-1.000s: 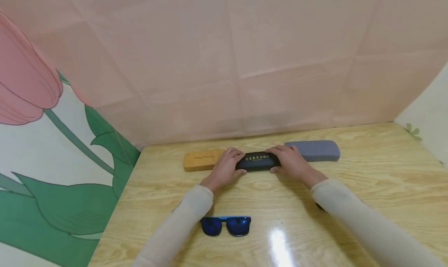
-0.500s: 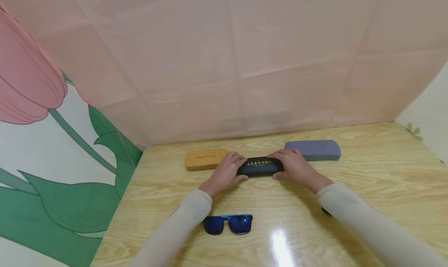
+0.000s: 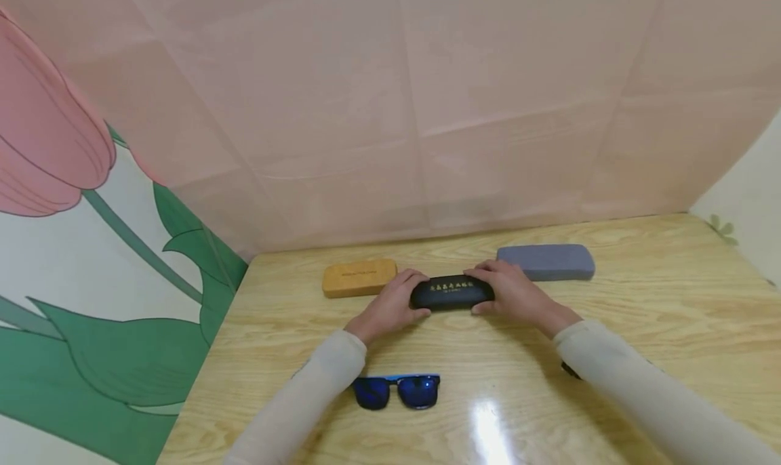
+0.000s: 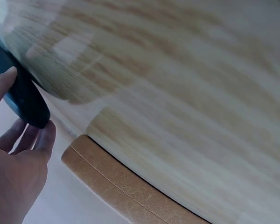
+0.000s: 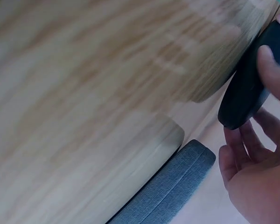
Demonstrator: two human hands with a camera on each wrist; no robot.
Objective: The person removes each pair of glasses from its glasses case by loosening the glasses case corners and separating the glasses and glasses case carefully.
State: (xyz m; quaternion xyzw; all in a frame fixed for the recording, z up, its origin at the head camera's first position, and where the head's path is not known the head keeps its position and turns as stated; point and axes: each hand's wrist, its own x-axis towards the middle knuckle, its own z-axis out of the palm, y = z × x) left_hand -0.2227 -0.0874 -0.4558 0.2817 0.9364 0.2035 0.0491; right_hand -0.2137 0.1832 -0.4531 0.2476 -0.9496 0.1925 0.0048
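A black glasses case (image 3: 453,294) with gold lettering on its lid is held at both ends, shut, between my two hands. My left hand (image 3: 390,306) grips its left end, thumb on the near side and fingers over the far side. On the other end, my right hand (image 3: 518,295) takes the same hold. In the left wrist view the thumb presses the side of the black case (image 4: 25,98). The right wrist view shows thumb and fingers round its rounded end (image 5: 242,100). Nearer me lie dark sunglasses (image 3: 396,392) with blue lenses, partly behind my left sleeve.
An orange-tan glasses case (image 3: 356,278) lies behind and left of my left hand. Beyond my right hand rests a blue-grey case (image 3: 546,261). All are on a glossy wood-grain table (image 3: 659,302), with a pink cloth backdrop (image 3: 488,112) along its back edge.
Both hands have brought the black case a little nearer to me, mostly in the first half second. More of the orange-tan case now shows. The sunglasses stay put on the table.
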